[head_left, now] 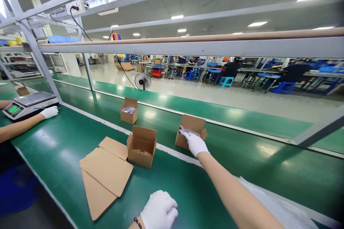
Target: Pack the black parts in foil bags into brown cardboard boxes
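Note:
My right hand [197, 144], in a white glove, reaches over the front wall of an open cardboard box [182, 141] on the green belt. Its fingers are stretched out and touch clear plastic-wrapped contents [194, 133] inside. My left hand [159, 210], also gloved, rests on the green surface at the bottom with its fingers curled; nothing shows in it. Between the hands and to the left stands another open box [141, 154] with no contents visible. Flat cardboard blanks [107, 168] lie overlapping beside it. Farther back, a third open box [129, 114] holds plastic-wrapped contents.
At left, a co-worker's gloved hand [49, 112] with a thin stick lies beside a digital scale [32, 102]. Clear plastic sheeting [279, 207] lies at lower right. A metal frame post [319, 128] stands at right; a rail [188, 46] crosses above the belt.

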Action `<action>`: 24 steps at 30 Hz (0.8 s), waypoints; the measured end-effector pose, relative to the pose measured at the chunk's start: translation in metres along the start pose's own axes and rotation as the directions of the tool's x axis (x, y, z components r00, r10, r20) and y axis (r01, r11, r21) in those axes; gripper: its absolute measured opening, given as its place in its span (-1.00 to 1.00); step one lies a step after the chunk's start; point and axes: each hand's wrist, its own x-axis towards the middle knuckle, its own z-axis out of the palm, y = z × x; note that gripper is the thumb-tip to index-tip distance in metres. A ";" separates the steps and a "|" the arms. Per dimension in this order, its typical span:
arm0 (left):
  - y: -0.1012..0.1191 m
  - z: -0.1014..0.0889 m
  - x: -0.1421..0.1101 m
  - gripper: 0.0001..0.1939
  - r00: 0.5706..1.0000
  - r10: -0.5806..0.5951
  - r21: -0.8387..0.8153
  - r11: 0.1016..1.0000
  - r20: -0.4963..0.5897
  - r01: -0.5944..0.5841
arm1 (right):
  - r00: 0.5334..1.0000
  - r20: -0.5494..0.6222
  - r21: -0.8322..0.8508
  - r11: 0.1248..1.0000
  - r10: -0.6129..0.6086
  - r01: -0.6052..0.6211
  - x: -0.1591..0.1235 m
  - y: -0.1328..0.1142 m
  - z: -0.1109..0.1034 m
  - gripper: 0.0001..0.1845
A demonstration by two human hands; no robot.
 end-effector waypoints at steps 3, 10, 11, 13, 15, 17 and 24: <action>-0.005 -0.004 0.003 -0.86 0.999 -0.027 -0.020 0.999 -0.027 0.026 | 0.998 -0.044 -0.085 0.996 -0.040 0.036 -0.006 -0.010 0.016 -0.64; 0.001 -0.006 0.000 -0.87 0.999 0.007 -0.044 0.999 -0.051 -0.009 | 0.989 -0.004 -0.146 0.979 -0.145 0.142 -0.150 -0.064 0.077 -0.54; 0.006 -0.008 -0.003 -0.87 0.998 0.020 -0.052 0.998 -0.053 -0.022 | 0.986 0.029 -0.127 0.977 -0.166 0.168 -0.175 -0.065 0.082 -0.57; 0.016 -0.017 -0.013 -0.84 0.996 0.045 -0.063 0.997 -0.075 -0.050 | 0.980 0.061 -0.088 0.977 -0.191 0.196 -0.214 -0.059 0.085 -0.63; 0.021 -0.032 -0.026 -0.76 0.988 0.049 -0.060 0.996 -0.147 -0.059 | 0.983 0.078 -0.017 0.985 -0.169 0.171 -0.239 -0.046 0.082 -0.62; 0.015 -0.054 -0.041 -0.65 0.957 -0.008 -0.060 0.998 -0.291 -0.010 | 0.990 0.107 0.083 0.993 -0.095 0.086 -0.250 -0.037 0.074 -0.58; -0.065 -0.146 -0.089 -0.58 0.564 -0.575 -0.313 0.810 -0.593 0.496 | 0.798 0.552 0.576 0.582 0.241 -0.574 -0.212 -0.113 0.054 -0.48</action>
